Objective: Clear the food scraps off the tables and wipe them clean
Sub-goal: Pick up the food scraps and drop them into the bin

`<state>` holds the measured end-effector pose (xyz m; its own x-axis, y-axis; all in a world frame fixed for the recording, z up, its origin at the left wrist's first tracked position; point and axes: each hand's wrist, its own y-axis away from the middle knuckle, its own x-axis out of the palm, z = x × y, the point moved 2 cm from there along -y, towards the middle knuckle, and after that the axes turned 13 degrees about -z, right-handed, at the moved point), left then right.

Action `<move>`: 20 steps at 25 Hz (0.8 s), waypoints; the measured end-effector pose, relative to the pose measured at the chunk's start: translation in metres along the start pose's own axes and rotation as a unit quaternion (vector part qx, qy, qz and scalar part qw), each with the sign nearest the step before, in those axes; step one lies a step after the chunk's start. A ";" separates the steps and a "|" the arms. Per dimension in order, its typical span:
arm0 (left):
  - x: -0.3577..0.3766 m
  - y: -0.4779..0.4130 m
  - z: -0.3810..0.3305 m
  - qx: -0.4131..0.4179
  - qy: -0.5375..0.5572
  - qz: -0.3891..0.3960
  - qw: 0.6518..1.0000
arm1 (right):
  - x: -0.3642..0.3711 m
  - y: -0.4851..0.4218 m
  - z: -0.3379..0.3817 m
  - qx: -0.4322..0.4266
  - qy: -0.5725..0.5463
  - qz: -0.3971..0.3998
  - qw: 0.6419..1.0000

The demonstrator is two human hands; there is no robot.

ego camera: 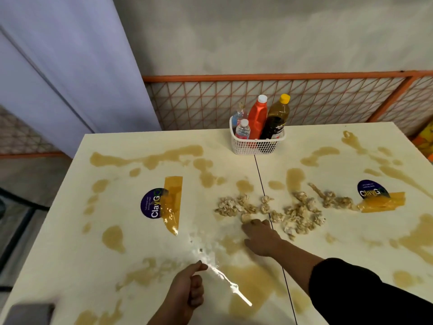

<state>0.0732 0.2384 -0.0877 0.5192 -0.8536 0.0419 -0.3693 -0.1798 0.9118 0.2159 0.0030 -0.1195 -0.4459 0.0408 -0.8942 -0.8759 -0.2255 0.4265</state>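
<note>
Barely started, with scraps heaped across both tables, brown spills unwiped, right hand touching the heap, grip impossible to tell, left hand curled around nothing.

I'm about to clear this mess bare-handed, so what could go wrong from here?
The pale crumbly food scraps straddle the dark seam between the two cream tables; bits swept by the right hand could lodge in it.
The brown liquid puddles lie around the scraps, so dragging may smear them wider and soil the black sleeve.
</note>
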 end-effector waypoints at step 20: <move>0.055 -0.018 -0.032 0.287 -0.329 -0.020 0.900 | -0.015 0.075 -0.020 0.235 -0.426 -0.207 0.849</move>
<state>0.1334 0.2105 -0.0888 0.0422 -0.9120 -0.4081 -0.7955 -0.2778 0.5386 0.1602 -0.0342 -0.0770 0.1209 0.7556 -0.6438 -0.8775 0.3846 0.2866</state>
